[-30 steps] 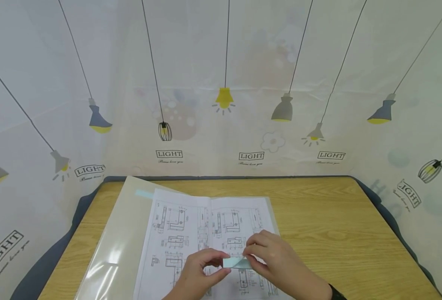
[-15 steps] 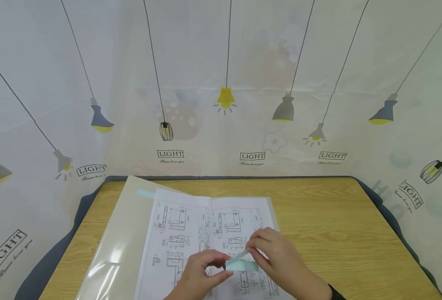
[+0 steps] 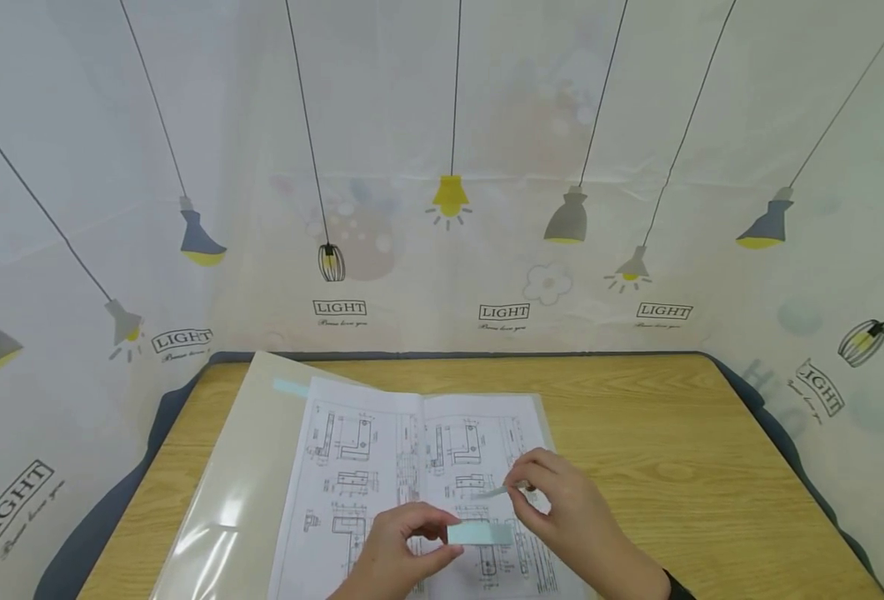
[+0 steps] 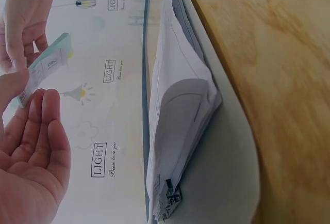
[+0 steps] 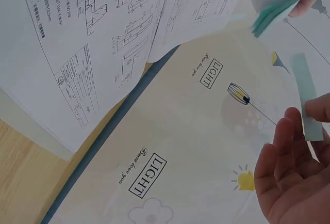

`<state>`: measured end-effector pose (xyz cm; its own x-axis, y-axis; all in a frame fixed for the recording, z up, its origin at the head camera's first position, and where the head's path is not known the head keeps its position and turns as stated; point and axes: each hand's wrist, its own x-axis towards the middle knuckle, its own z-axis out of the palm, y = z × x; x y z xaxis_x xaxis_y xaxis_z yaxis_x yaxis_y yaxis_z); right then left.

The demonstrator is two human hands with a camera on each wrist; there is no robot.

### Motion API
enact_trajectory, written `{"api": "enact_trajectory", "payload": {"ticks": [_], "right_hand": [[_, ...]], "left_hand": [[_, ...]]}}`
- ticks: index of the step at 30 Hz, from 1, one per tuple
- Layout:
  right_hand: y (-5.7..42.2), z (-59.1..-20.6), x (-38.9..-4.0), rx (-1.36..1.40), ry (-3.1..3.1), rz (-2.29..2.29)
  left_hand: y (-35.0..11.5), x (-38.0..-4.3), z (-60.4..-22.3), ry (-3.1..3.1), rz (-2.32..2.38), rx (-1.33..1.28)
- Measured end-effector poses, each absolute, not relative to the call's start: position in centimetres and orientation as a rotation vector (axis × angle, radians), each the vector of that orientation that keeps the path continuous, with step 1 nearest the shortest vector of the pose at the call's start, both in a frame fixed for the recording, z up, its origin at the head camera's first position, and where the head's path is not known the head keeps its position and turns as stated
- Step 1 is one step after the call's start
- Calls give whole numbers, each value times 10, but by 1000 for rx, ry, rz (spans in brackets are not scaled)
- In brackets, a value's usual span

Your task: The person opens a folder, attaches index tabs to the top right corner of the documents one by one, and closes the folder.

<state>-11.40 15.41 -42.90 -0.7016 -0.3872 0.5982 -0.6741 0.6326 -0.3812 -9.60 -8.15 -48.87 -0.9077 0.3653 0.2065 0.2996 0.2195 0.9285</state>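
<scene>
Pale strip (image 3: 493, 492), now moved clear of the pad (image 3: 471, 533): right hand (image 3: 565, 512) pinching strip's end, left hand (image 3: 400, 543) pinching pad's; I'd keep both grips light against creasing.

Wood-grain table (image 3: 696, 467); behind it, pale backdrop (image 3: 382, 100) with printed lamps (image 3: 451, 193), "LIGHT" lettering (image 3: 504, 312).

From my remote seat I have the spread white paper booklet (image 3: 404, 408) on the brown wooden table (image 3: 696, 450), the beige plastic cover (image 3: 242, 450) at its nine o'clock, the pale lamp-printed backdrop (image 3: 382, 100) beyond twelve. Over the right page is the pale-green paper pad (image 3: 475, 533): left hand (image 3: 404, 546) at nine, right hand (image 3: 565, 512) towards three, pale-green paper strip (image 3: 494, 492) at one.
</scene>
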Motion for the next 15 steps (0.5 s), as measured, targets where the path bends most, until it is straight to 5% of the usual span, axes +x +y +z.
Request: {"api": "enact_trajectory", "payload": {"ticks": [15], "right_hand": [[160, -429, -120, 637, -2400, 964]], "left_hand": [[-60, -82, -506, 2079, 1494, 755]]}}
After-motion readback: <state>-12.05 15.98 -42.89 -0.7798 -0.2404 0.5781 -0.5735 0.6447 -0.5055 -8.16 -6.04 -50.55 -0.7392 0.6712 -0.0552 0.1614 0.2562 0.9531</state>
